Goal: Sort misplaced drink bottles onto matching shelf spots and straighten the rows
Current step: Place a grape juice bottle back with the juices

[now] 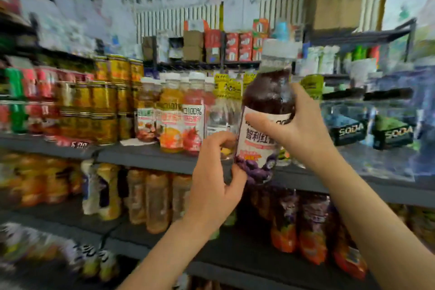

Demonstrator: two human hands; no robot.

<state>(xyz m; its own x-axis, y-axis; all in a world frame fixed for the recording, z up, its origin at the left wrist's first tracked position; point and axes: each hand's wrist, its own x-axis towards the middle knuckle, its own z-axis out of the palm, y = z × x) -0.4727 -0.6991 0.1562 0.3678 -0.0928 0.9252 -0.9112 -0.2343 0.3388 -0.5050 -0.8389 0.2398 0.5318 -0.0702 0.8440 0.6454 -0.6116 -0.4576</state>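
Right grip (292,129) mid-bottle, grape bottle (266,110) upright

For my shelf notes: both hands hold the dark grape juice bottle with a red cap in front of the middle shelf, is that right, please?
Not quite: the cap is white, not red. The head view shows the left hand and right hand both holding the grape bottle in front of the middle shelf.

Dark grape-juice bottle (267,110), white-capped, upright before the grey shelf (146,155).
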